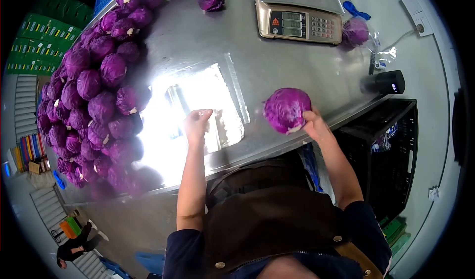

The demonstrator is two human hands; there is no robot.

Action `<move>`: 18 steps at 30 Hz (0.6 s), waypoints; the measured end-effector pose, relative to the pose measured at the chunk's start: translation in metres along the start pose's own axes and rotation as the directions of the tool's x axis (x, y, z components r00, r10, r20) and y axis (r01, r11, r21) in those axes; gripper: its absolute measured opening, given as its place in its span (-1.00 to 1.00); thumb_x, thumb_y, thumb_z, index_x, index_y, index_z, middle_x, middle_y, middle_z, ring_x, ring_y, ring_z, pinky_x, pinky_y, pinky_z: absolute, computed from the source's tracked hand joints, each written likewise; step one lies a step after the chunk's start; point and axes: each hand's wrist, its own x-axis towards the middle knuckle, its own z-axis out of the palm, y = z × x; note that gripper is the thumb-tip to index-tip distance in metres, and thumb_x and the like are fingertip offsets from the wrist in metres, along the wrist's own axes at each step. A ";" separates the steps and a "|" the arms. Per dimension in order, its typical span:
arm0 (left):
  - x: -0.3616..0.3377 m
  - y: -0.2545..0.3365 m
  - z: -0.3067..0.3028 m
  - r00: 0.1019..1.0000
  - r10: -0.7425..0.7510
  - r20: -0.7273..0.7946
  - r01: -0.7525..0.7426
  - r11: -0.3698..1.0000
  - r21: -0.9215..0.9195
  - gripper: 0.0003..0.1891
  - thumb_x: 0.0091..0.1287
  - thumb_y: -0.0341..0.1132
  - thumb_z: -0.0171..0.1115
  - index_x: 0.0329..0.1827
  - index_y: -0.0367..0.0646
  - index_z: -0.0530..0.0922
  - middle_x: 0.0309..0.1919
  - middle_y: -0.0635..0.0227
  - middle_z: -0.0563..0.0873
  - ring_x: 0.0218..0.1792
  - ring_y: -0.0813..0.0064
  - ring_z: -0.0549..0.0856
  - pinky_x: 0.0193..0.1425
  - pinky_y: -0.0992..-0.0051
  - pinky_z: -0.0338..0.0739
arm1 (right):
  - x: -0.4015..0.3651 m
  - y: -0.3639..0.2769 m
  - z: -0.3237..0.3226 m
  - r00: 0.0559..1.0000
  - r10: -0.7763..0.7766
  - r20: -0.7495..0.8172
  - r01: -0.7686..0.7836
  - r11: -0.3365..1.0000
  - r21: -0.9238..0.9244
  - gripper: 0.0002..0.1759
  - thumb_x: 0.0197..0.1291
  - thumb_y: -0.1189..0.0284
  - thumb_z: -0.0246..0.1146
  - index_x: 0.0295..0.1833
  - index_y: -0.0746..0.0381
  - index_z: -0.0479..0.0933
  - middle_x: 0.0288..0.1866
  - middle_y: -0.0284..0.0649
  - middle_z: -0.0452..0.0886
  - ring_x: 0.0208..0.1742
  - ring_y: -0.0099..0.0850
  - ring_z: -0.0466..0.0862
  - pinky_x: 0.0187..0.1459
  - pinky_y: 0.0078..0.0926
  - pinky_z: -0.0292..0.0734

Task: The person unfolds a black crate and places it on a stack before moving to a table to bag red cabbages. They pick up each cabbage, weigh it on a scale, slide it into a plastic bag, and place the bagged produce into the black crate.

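My right hand grips a purple cabbage by its right side, above the front part of the metal table. To the left, my left hand is closed, with thumb and forefinger pressed together. Whether it pinches anything is lost in the glare. Clear plastic sheets lie just right of that hand on the shiny surface. A big pile of purple cabbages covers the table's left side, and one loose cabbage sits at the back.
A weighing scale stands at the back, beside a plastic-wrapped cabbage. Near the right edge are a black device with a lit display and a black crate. Green crates are stacked far left; another person is at lower left.
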 end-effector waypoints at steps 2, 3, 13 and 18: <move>0.001 -0.010 -0.008 0.999 0.027 -0.038 -0.025 0.998 0.061 -0.75 0.13 -0.30 0.39 -0.25 -0.32 0.66 -0.55 0.37 0.60 -0.58 0.61 0.48 -0.49 0.53 0.35 | -0.002 0.012 0.026 0.988 0.027 0.151 -0.037 0.997 0.067 -0.03 -0.21 0.29 0.38 0.38 0.32 0.16 0.25 -0.09 0.37 0.27 -0.22 0.41 0.30 -0.23 0.33; 0.002 -0.014 -0.012 0.998 0.044 -0.054 -0.039 0.995 0.094 -0.75 0.16 -0.28 0.37 -0.24 -0.32 0.66 -0.54 0.36 0.60 -0.56 0.60 0.49 -0.45 0.52 0.37 | -0.001 0.014 0.043 0.973 0.038 0.226 -0.054 0.996 0.066 -0.03 -0.22 0.27 0.39 0.38 0.30 0.17 0.26 -0.09 0.37 0.27 -0.23 0.40 0.31 -0.24 0.32; 0.007 -0.043 -0.021 0.988 0.152 0.015 -0.141 0.946 -0.291 -0.81 0.26 -0.36 0.26 -0.26 -0.38 0.63 -0.40 0.33 0.67 -0.31 0.55 0.61 -0.22 0.55 0.51 | 0.044 0.045 0.162 0.763 0.217 0.609 -0.080 0.966 -0.244 0.03 -0.33 0.15 0.37 0.36 0.30 0.23 0.22 -0.13 0.40 0.26 -0.27 0.40 0.30 -0.35 0.27; 0.013 -0.048 -0.025 0.985 0.151 -0.080 -0.170 0.898 -0.405 -0.79 0.32 -0.32 0.22 -0.17 -0.33 0.59 -0.50 0.39 0.58 -0.52 0.61 0.50 -0.46 0.60 0.37 | 0.092 0.132 0.116 0.860 0.366 0.356 -0.446 0.878 0.175 -0.16 -0.09 0.10 0.39 0.26 0.32 0.30 0.19 -0.11 0.44 0.21 -0.25 0.45 0.30 -0.20 0.33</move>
